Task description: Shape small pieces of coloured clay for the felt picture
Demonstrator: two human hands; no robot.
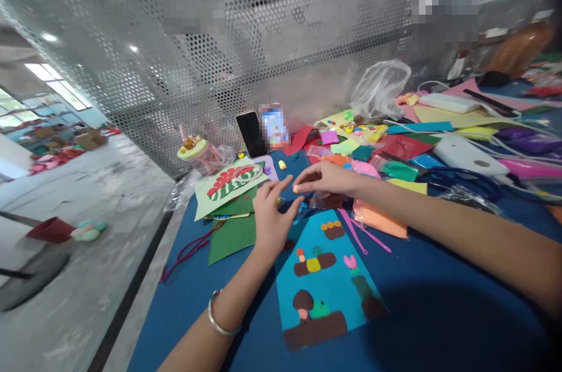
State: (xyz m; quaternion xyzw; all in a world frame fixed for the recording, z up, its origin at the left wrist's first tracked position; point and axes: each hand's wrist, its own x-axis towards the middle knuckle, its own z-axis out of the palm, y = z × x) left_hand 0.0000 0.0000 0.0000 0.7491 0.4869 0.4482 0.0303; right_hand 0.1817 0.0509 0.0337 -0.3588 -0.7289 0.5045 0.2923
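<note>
My left hand [271, 215] and my right hand [327, 178] meet above the far end of a light blue card [333, 293]. Their fingertips come together around a small dark blue piece of clay [293, 191], which the fingers mostly hide. The card lies on the blue table [421, 301] and carries brown, yellow, green and pink clay shapes. A silver bangle [218, 318] circles my left wrist. An orange clay packet [378, 217] and pink plastic tools [364, 237] lie just right of the hands.
Green and white paper craft sheets [228, 187] lie to the left, with a black phone [252, 134] standing behind. Coloured clay packets [397, 170], a clear plastic bag [380, 88], white devices [465, 155] and cables crowd the right. A perforated metal screen [263, 38] stands behind the table.
</note>
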